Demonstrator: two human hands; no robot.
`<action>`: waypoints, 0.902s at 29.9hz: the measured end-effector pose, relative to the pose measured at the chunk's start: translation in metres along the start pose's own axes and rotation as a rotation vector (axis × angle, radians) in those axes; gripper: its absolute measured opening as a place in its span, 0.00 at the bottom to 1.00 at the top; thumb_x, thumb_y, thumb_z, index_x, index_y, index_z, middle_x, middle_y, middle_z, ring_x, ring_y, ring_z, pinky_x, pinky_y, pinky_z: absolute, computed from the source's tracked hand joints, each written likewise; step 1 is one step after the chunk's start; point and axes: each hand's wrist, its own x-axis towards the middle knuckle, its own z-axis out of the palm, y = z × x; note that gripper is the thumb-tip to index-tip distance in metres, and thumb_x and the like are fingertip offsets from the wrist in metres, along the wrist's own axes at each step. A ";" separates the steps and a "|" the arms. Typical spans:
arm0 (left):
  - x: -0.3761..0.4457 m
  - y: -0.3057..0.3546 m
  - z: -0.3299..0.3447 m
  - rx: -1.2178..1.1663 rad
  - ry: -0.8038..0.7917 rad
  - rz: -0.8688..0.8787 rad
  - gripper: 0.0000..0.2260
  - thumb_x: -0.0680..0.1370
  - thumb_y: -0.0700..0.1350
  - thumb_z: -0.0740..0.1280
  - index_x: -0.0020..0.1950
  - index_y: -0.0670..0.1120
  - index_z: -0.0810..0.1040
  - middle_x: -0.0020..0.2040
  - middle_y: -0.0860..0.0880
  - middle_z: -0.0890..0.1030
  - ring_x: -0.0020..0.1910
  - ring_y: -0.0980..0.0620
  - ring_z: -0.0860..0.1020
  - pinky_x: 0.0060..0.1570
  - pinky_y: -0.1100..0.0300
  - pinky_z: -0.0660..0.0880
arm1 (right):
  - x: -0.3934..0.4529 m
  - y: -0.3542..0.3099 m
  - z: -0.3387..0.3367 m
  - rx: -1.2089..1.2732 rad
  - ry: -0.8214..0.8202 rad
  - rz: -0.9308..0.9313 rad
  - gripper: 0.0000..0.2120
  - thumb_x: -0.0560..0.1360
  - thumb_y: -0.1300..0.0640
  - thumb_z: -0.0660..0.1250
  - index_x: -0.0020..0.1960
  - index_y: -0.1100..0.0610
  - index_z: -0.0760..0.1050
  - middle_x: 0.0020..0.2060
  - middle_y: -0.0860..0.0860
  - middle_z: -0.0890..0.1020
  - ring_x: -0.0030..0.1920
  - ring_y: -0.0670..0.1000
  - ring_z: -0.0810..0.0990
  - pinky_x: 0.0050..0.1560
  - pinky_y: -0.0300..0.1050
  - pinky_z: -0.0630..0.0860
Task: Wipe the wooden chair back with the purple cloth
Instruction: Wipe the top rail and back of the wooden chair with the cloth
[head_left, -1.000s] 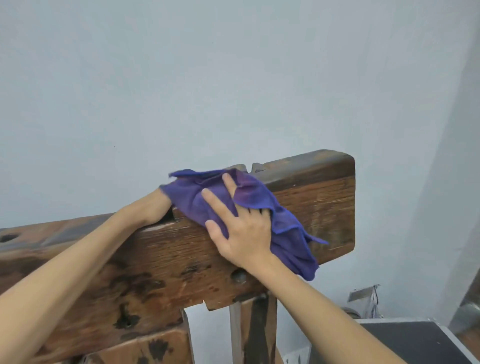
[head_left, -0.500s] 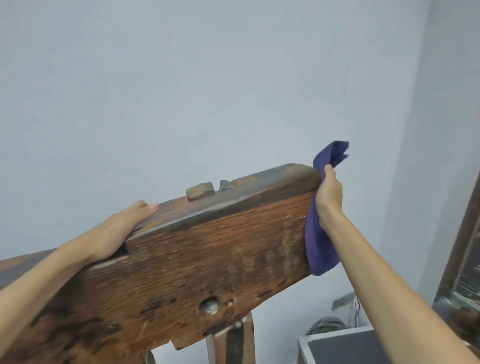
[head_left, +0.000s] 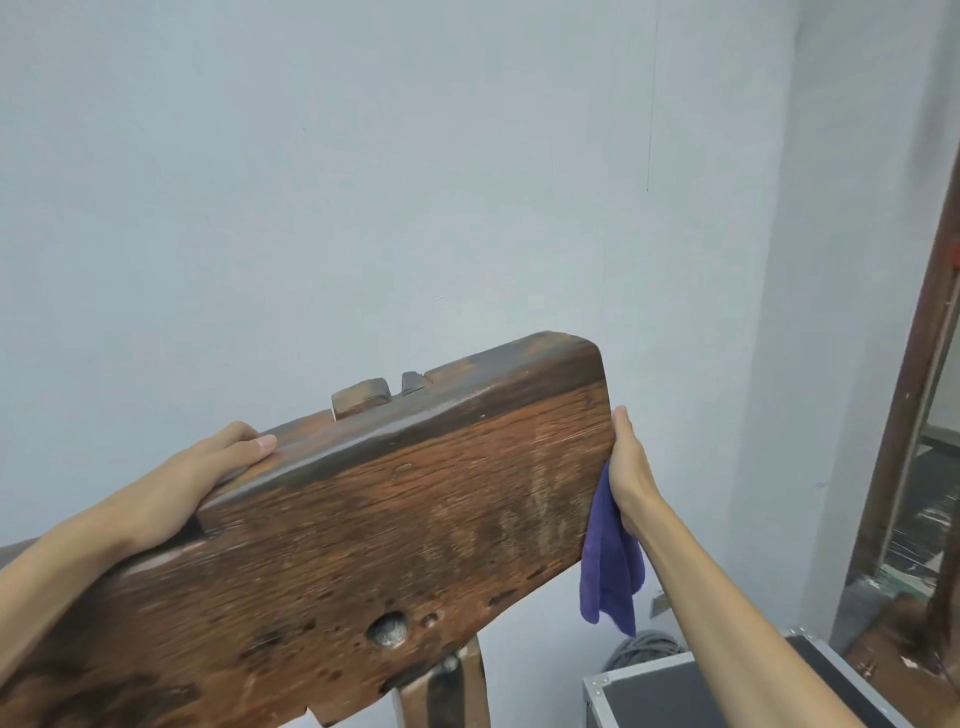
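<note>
From the head camera, the broad, dark-stained wooden chair back, a worn plank with a rounded right corner, small notched blocks along its top edge and a knot hole low on its face, slants up from lower left to upper right in front of a plain pale wall. The left hand lies on the top edge towards the left, fingers nearly straight and laid flat over the wood, the thumb against the front face, so it steadies the plank more than it clamps it. The right hand is pressed against the right end of the plank with the soft purple cloth caught between palm and wood; its fingers reach behind the end and cannot be seen, so how tightly they curl is unclear, though the cloth is plainly held there. Most of the cloth hangs loose below the hand, beside the plank's lower right corner. A black case with metal edging sits on the floor at lower right, a dark wooden frame beyond it. The likely trouble is the cloth slipping out, since only a small part is pinned, or bare skin dragging over the rough end grain; a hard push could also tip the chair if the flat left hand gives.
</note>
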 end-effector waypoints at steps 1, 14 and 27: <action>-0.001 -0.005 -0.002 0.008 -0.016 0.008 0.27 0.65 0.80 0.64 0.51 0.61 0.82 0.46 0.59 0.86 0.47 0.58 0.84 0.49 0.52 0.72 | -0.001 -0.014 0.002 0.008 -0.046 -0.027 0.34 0.76 0.27 0.48 0.56 0.47 0.85 0.51 0.51 0.88 0.55 0.55 0.85 0.64 0.59 0.78; -0.031 0.028 0.006 -0.003 -0.075 0.072 0.30 0.70 0.77 0.63 0.58 0.56 0.80 0.50 0.55 0.86 0.47 0.60 0.84 0.54 0.48 0.74 | 0.032 -0.076 0.006 0.049 -0.303 -0.139 0.21 0.77 0.38 0.60 0.43 0.49 0.87 0.43 0.54 0.87 0.42 0.53 0.85 0.45 0.48 0.80; -0.098 0.098 0.012 -0.018 -0.101 0.125 0.31 0.69 0.75 0.56 0.51 0.50 0.77 0.49 0.50 0.82 0.51 0.48 0.80 0.62 0.44 0.72 | 0.064 -0.107 0.013 -0.041 -0.440 0.118 0.17 0.79 0.49 0.65 0.38 0.58 0.83 0.28 0.55 0.81 0.27 0.54 0.81 0.28 0.45 0.79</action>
